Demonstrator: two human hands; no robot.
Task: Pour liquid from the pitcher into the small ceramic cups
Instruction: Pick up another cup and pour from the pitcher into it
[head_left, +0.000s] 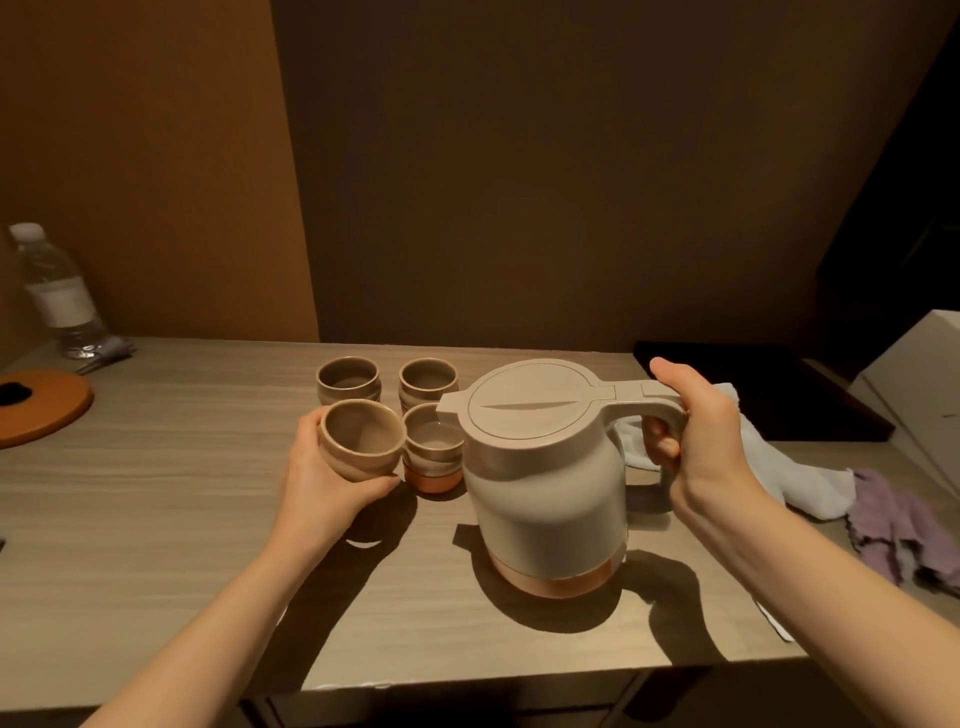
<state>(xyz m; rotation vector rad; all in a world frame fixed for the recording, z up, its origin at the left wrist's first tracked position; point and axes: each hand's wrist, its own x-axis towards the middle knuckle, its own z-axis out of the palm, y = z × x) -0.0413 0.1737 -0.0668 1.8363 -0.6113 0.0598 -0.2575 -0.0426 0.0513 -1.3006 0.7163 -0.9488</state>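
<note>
A beige lidded pitcher (545, 483) with a copper base stands on the wooden table (156, 519), spout pointing left. My right hand (701, 441) grips its handle, thumb on top. My left hand (322, 483) holds a small ceramic cup (361, 439) lifted off the table and tilted toward me; its inside looks empty. Right beside it stands a cup with an orange base (434, 457), close under the spout, with liquid in it. Two more cups (348, 379) (428, 382) stand behind in a row.
A plastic water bottle (57, 291) stands at the far left, with an orange round mat (41, 410) in front of it. White cloth (769, 457) and purple cloth (904, 525) lie right of the pitcher. A black tray (779, 384) and white box (919, 374) sit far right.
</note>
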